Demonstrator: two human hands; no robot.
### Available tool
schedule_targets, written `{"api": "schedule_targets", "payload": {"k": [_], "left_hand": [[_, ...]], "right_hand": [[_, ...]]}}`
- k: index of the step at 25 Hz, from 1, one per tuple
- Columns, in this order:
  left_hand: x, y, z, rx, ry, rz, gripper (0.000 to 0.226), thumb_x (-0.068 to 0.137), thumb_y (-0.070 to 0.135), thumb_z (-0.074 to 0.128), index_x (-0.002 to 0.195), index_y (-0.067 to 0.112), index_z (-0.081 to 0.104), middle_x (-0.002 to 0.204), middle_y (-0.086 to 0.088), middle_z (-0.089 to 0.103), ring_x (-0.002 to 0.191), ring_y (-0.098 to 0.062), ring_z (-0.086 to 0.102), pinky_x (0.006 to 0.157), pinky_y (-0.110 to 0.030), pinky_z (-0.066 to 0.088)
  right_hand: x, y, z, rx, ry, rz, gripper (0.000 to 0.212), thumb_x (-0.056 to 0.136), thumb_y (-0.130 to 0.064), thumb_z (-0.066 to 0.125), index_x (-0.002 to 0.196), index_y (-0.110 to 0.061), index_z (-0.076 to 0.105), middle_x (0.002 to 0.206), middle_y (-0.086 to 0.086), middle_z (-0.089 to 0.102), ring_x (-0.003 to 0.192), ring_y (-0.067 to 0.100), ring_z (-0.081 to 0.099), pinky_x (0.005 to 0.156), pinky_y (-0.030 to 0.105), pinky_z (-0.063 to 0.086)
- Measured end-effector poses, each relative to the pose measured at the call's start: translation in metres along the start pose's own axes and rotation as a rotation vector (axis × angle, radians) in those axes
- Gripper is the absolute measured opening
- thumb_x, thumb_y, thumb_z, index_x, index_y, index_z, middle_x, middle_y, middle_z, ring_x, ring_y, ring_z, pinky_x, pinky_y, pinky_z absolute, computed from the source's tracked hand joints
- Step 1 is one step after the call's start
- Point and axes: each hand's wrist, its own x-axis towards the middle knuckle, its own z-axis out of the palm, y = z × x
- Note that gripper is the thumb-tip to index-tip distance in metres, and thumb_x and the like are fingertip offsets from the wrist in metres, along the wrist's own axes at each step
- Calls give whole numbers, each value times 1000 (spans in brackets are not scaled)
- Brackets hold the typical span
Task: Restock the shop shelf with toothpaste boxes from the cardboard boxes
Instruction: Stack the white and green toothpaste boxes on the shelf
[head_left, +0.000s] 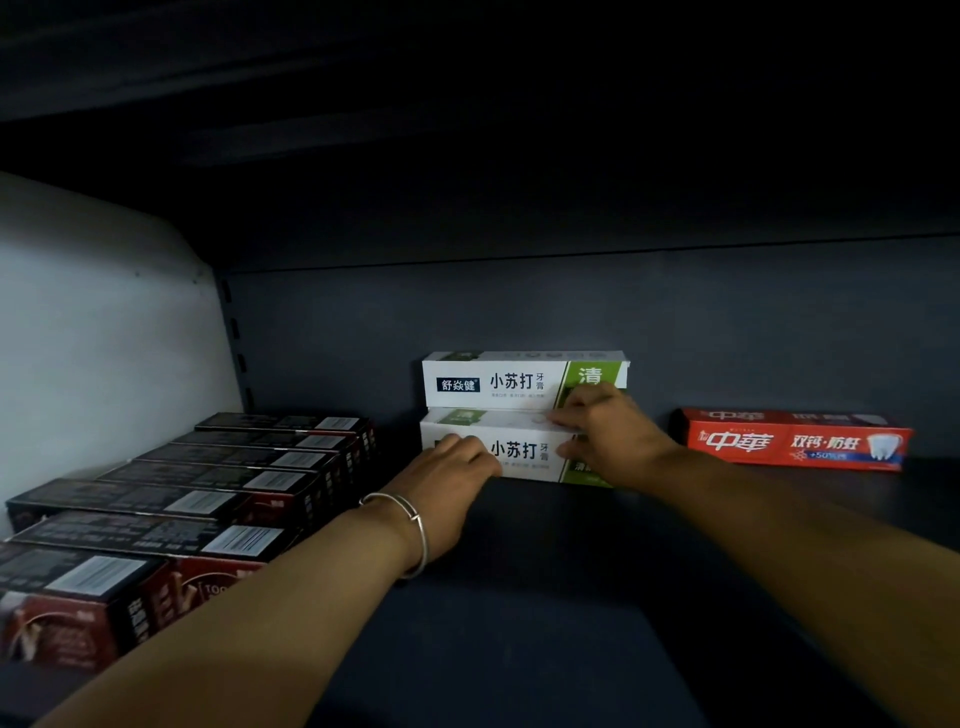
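Two white-and-green toothpaste boxes stand stacked near the back of the dark shelf: an upper box and a lower, nearer box. My left hand, with a silver bangle on the wrist, holds the lower box's left end with curled fingers. My right hand grips the lower box's right end, fingers over its top edge and thumb on its front. Both hands hide the box's ends.
A row of several black-and-red toothpaste boxes fills the shelf's left side beside the white side panel. One red toothpaste box lies at the back right. The shelf's back wall rises just behind the stack.
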Motion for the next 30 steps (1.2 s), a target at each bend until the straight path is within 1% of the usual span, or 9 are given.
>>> {"api": "schedule_targets", "payload": {"k": [2, 5, 8, 11, 14, 18, 22, 27, 30], "left_hand": [[3, 0, 1, -6, -7, -23, 60, 79, -9, 45, 131, 19, 42, 130, 1, 40, 120, -17, 35, 103, -26, 32], [5, 3, 1, -1, -19, -32, 59, 79, -7, 46, 131, 18, 42, 131, 1, 40, 121, -17, 35, 103, -26, 33], [4, 3, 1, 4, -44, -48, 59, 78, -7, 46, 131, 18, 41, 132, 0, 39, 122, -17, 35, 103, -26, 33], [3, 2, 0, -7, -57, -68, 58, 78, -6, 46, 130, 17, 42, 131, 0, 40, 122, -19, 35, 104, -28, 33], [4, 1, 1, -9, -74, -80, 58, 78, -6, 46, 131, 18, 42, 131, 0, 40, 122, -19, 35, 104, -29, 33], [4, 1, 1, -28, -78, -91, 58, 79, -7, 46, 131, 17, 43, 132, 0, 41, 123, -19, 36, 105, -28, 33], [2, 3, -2, -92, -85, -115, 49, 85, -3, 44, 130, 16, 44, 131, -2, 44, 125, -19, 37, 106, -24, 30], [-16, 15, -17, -201, -67, -189, 37, 92, 8, 44, 128, 14, 48, 132, -3, 46, 126, -20, 40, 106, -23, 31], [-41, 30, -35, -263, -35, -199, 34, 91, 8, 47, 124, 10, 52, 128, -7, 50, 121, -22, 46, 104, -24, 34]], "right_hand": [[2, 1, 3, -41, 19, -15, 48, 91, -28, 58, 137, -18, 48, 131, 0, 45, 128, 18, 32, 110, 29, 30], [3, 1, 7, -42, 20, -1, 49, 90, -28, 58, 138, -21, 46, 131, -1, 43, 128, 20, 33, 110, 31, 30], [6, 1, 10, -38, 32, 24, 49, 90, -29, 58, 138, -26, 46, 131, -2, 42, 125, 22, 35, 107, 30, 31], [7, -3, 11, -54, 50, 34, 46, 91, -27, 56, 136, -27, 47, 132, -2, 43, 125, 21, 33, 101, 30, 28], [6, -8, 9, -87, 53, 56, 46, 92, -25, 55, 137, -26, 47, 134, -1, 42, 127, 21, 30, 100, 32, 26], [4, -16, 7, -143, 38, 75, 44, 92, -22, 54, 136, -25, 47, 137, 2, 39, 130, 22, 28, 104, 38, 27], [0, -25, 4, -202, 19, 120, 45, 90, -17, 56, 134, -19, 48, 137, 6, 39, 129, 25, 30, 105, 43, 29], [-24, -52, -10, -202, -6, 83, 44, 91, -23, 55, 134, -15, 49, 134, 8, 45, 127, 27, 35, 104, 40, 32], [-54, -79, -24, -129, -57, 59, 45, 93, -29, 52, 135, -16, 49, 132, 8, 48, 126, 27, 37, 104, 40, 33]]}}
